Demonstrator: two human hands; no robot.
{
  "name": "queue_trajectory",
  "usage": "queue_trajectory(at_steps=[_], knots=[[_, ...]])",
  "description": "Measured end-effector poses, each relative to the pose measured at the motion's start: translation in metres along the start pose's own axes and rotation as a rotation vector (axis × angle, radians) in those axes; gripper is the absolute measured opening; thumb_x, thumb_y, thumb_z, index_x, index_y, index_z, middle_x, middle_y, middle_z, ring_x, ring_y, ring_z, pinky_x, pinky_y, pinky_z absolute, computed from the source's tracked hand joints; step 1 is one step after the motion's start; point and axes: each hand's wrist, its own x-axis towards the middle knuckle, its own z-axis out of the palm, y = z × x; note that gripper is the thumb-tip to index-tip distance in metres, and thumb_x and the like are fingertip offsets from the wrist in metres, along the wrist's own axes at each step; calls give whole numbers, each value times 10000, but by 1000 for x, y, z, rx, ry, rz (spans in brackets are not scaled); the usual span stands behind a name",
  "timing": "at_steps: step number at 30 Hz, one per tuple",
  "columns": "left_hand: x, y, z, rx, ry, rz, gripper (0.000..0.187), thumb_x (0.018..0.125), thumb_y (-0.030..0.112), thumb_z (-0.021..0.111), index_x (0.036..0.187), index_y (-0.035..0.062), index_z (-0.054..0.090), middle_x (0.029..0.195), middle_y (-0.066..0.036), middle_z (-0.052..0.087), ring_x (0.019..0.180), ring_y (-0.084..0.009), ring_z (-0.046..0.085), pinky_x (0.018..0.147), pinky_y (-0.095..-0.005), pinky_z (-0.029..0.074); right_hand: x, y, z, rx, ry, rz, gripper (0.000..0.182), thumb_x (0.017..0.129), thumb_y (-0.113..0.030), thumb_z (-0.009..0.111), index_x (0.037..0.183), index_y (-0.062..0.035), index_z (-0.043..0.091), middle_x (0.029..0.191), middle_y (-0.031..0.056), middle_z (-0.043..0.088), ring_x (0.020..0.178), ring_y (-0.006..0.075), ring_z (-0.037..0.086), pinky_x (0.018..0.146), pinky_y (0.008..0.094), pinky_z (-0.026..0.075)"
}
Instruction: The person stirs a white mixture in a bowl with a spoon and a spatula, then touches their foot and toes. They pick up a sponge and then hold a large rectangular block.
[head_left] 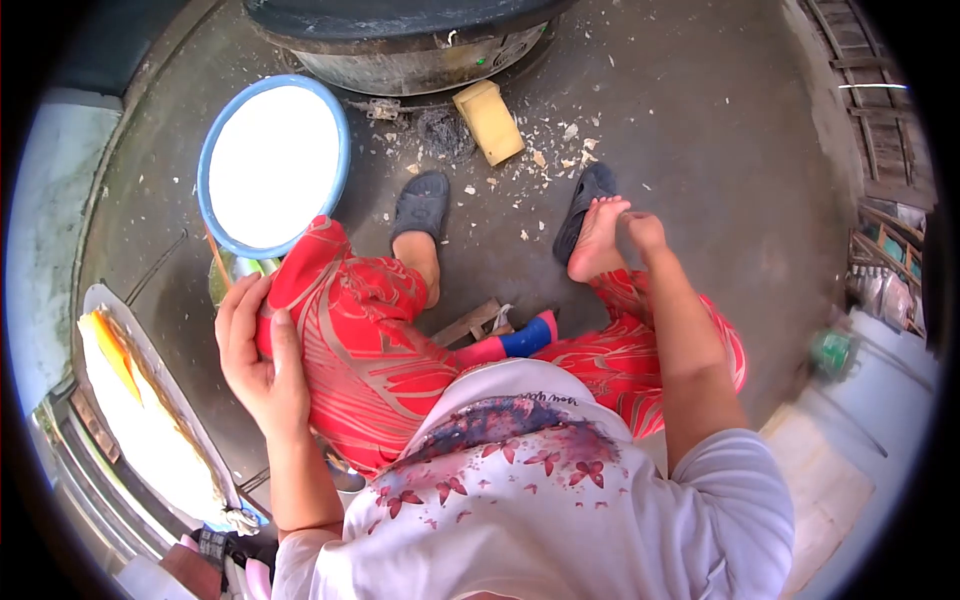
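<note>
My left hand (262,350) rests on the knee of the red patterned trousers (365,350), fingers apart, with nothing in it. At the bare foot (600,238) on the right, my right hand (645,230) touches the toes; its fingers are bent and any thing between them is too small to make out. That foot rests over a dark slipper (583,212), while the other foot is inside the second dark slipper (421,205). Beyond my left hand stands a round blue-rimmed basin (205,185) with a bright white inside.
A large dark round object (400,45) stands ahead. Near it lie a yellow block (490,122) and scattered pale scraps (570,132) on the grey floor. At the left is a long tray (160,400) with white and yellow contents; a green bottle (832,352) is at the right.
</note>
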Motion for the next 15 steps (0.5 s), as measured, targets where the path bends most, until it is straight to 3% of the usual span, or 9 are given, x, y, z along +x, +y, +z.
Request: queue_trajectory(at_steps=[1,3,4,6,10,12,15], knots=[[-1,-3,0,-4,8,28,256,801,47,570,1047,-23,591,1107,-144,553,1065,-260,504,951,-340,352,-7,-10,-5,8,12,-15,409,768,-367,603,1001,-34,656,1020,196,634,999,299,600,851,359,456],[-3,-7,-1,18,26,67,258,796,58,586,1041,-17,596,1105,-142,557,1061,-264,510,944,-343,363,-26,-30,-19,-168,-165,24,367,790,-305,623,1030,-29,647,928,157,655,868,219,620,781,315,475],[-4,-7,-1,23,33,82,258,793,62,591,1039,-16,597,1100,-141,558,1061,-264,512,940,-342,368,-29,-29,-23,-163,-149,9,367,790,-305,623,1030,-29,647,928,157,655,868,219,620,781,315,475],[-6,-8,1,61,80,128,274,773,106,621,1020,-11,604,1070,-138,572,1020,-283,530,912,-353,393,-31,-19,-31,-464,-109,-231,389,781,-330,635,1042,-41,647,955,166,652,896,241,621,799,336,471],[-7,0,7,159,143,195,287,754,189,627,977,10,620,1012,-139,594,979,-306,535,859,-369,422,-28,-9,-42,-610,-203,-277,517,751,-407,661,1077,-8,620,1036,186,631,948,264,613,827,357,462],[-10,1,7,221,141,199,300,763,234,608,971,19,631,998,-141,595,971,-306,536,844,-383,429,-28,-12,-39,-824,-204,-193,672,672,-480,716,1091,32,601,1080,194,615,998,280,599,852,370,453],[-16,-8,4,236,174,175,327,766,255,601,1000,28,627,1003,-140,596,969,-321,537,835,-388,436,-69,-29,-35,-759,-83,-164,720,628,-500,740,1086,38,602,1070,188,620,1000,282,598,855,368,452]])
